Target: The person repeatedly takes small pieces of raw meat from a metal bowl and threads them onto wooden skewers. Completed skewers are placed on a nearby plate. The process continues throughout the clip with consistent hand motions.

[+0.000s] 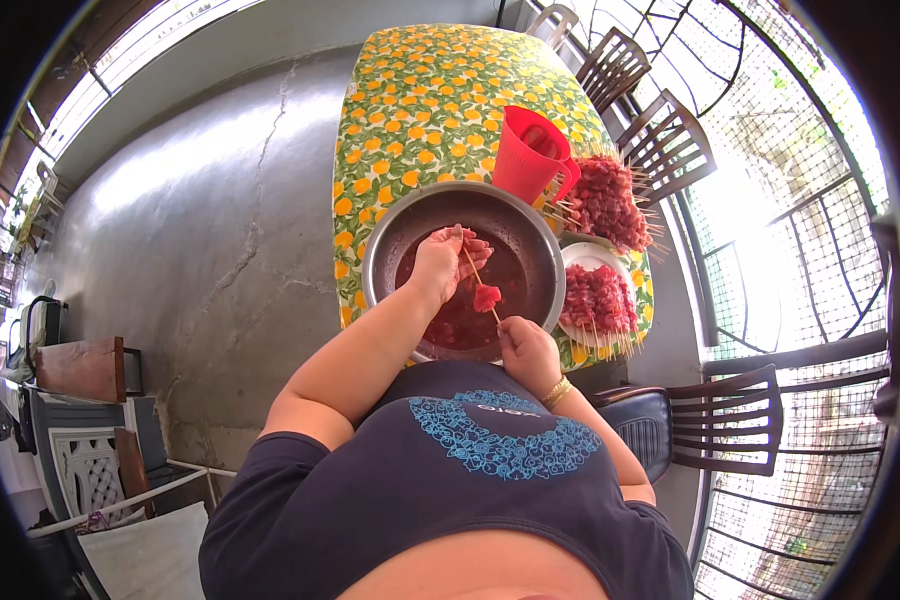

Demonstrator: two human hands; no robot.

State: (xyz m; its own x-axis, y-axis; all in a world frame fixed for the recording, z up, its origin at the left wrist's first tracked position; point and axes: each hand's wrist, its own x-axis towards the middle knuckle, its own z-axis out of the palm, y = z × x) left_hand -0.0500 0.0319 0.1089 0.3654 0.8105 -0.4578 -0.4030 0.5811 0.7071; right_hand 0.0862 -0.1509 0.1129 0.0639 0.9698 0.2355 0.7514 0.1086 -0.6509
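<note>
- My left hand (440,258): over the metal basin (464,268), fingers closed on a piece of raw meat (473,245) at the upper end of the wooden skewer (480,283).
- My right hand (526,345): at the basin's near rim, fingers pinched together on the skewer's lower end; a gold bracelet (557,391) sits on that wrist.
- Skewer: held between both hands, slanting from upper left to lower right above the basin, with one red meat cube (487,297) threaded near its middle.
- Metal basin: round, on the near end of the table (420,110), holding dark red liquid and more meat at the bottom.
- Table: covered with a cloth printed in yellow fruit and green leaves, running away from me.
- Red plastic jug (528,152): stands just beyond the basin, to its right, touching or nearly touching its rim; I cannot tell which.
- Far pile of finished skewers (604,200): heaped meat on sticks, right of the jug.
- White plate (582,256): just right of the basin, carrying a second batch of meat skewers (598,298), stick ends pointing toward me.
- Wooden chairs (670,145): lined along the table's right side, beside a wire mesh fence (810,220).
- Grey concrete floor (200,220): left of the table, cracked.
</note>
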